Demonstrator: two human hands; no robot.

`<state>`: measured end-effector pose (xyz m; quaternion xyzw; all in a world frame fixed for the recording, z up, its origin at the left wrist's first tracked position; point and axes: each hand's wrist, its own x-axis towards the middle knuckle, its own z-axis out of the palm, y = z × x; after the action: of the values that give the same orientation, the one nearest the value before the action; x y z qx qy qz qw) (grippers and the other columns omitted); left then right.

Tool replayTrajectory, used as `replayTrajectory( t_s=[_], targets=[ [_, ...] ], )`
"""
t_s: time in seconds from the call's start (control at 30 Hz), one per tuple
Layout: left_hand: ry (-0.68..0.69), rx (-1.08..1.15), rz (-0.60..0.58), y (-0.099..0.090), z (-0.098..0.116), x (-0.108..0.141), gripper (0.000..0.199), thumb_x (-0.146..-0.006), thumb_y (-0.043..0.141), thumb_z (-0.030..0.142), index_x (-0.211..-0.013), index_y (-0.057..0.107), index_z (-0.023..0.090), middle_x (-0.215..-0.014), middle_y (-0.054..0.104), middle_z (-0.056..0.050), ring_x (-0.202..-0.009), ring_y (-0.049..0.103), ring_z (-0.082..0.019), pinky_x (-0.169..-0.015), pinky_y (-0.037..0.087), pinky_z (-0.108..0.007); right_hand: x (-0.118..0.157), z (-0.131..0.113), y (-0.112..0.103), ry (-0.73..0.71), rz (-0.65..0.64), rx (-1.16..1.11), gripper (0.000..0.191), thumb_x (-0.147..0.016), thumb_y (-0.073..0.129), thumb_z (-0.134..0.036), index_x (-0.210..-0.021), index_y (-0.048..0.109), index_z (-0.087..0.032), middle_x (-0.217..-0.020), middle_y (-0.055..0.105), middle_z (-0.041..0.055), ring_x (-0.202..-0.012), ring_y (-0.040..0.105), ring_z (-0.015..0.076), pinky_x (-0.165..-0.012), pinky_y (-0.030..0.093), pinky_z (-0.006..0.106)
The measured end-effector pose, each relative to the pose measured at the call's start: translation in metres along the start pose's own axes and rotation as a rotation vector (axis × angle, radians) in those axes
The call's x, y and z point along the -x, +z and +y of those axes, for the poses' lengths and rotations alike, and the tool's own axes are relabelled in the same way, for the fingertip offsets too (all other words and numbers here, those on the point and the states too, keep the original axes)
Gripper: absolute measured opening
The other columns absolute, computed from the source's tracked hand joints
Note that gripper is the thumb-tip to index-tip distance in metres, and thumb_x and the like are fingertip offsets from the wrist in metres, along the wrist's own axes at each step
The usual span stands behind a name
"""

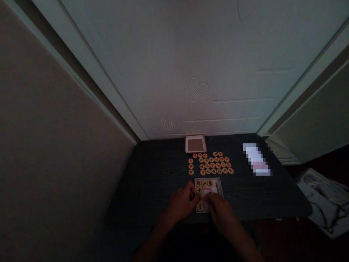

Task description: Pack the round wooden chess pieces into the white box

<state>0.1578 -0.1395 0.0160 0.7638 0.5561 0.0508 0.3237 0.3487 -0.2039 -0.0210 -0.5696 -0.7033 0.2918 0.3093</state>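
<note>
A shallow white-rimmed box [221,186] lies near the front of the table. Round wooden Chinese chess pieces [204,183] line its top edge and run down its left side, with one piece [200,207] in the lower left corner. My left hand [183,201] is at the box's left wall, fingers curled and thumb over the left column. Over the middle of the box, my right hand [218,205] has its fingers drawn together, close to the left thumb. Whatever lies between the fingertips of either hand is too dim and covered to make out.
Behind the box, loose chess pieces [218,165] with red or dark characters lie in rough rows on the dark table [152,174]. A box lid [195,145] rests against the back panel. A blurred-out bright object [256,159] lies at the right. White bags [324,200] are beyond the table's right side.
</note>
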Motion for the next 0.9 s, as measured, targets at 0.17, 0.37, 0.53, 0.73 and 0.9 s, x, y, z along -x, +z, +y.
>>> replayTrajectory(
  t_s=[0.17, 0.37, 0.53, 0.73, 0.9],
  targets=[
    [0.015, -0.011, 0.017, 0.003, -0.002, 0.0, 0.015, -0.098, 0.052, 0.041, -0.096, 0.054, 0.026, -0.087, 0.073, 0.001, -0.081, 0.07, -0.021, -0.065, 0.039, -0.027, -0.002, -0.001, 0.001, 0.001, -0.009, -0.015, 0.027, -0.093, 0.039, -0.007, -0.097, 0.062, -0.023, -0.092, 0.073, 0.005, -0.084, 0.071, 0.0202, -0.078, 0.055, 0.031],
    [0.029, 0.009, 0.01, 0.003, -0.003, 0.0, 0.012, -0.1, 0.05, 0.038, -0.098, 0.053, 0.026, -0.09, 0.073, 0.0, -0.081, 0.07, -0.021, -0.066, 0.039, -0.027, -0.011, 0.002, 0.004, -0.031, 0.097, -0.118, 0.029, -0.092, 0.037, -0.005, -0.096, 0.059, -0.023, -0.1, 0.073, 0.007, -0.097, 0.072, 0.0194, -0.088, 0.055, 0.032],
    [0.032, 0.064, 0.01, 0.003, -0.003, 0.0, 0.008, -0.1, 0.05, 0.033, -0.102, 0.051, 0.026, -0.094, 0.074, 0.0, -0.084, 0.071, -0.02, -0.068, 0.042, -0.026, -0.014, 0.006, 0.008, -0.02, 0.06, -0.164, 0.028, -0.089, 0.041, -0.003, -0.094, 0.06, -0.023, -0.102, 0.075, 0.0062, -0.097, 0.072, 0.0188, -0.087, 0.056, 0.03],
    [0.041, 0.08, 0.035, 0.007, -0.005, 0.0, 0.006, -0.1, 0.049, 0.032, -0.103, 0.049, 0.027, -0.094, 0.074, 0.0, -0.086, 0.072, -0.02, -0.069, 0.043, -0.027, -0.013, 0.005, 0.002, -0.036, 0.095, -0.128, 0.04, -0.09, 0.041, -0.004, -0.117, 0.063, -0.023, -0.113, 0.074, 0.0071, -0.106, 0.071, 0.0201, -0.096, 0.055, 0.035],
    [0.048, 0.08, 0.03, 0.007, -0.006, -0.001, 0.006, -0.1, 0.049, 0.031, -0.103, 0.05, 0.027, -0.094, 0.074, 0.0, -0.085, 0.072, -0.02, -0.069, 0.043, -0.027, -0.014, 0.005, 0.002, -0.044, 0.108, -0.114, 0.04, -0.09, 0.041, -0.004, -0.117, 0.065, -0.022, -0.115, 0.074, 0.0075, -0.105, 0.072, 0.0205, -0.095, 0.057, 0.036]
  ],
)
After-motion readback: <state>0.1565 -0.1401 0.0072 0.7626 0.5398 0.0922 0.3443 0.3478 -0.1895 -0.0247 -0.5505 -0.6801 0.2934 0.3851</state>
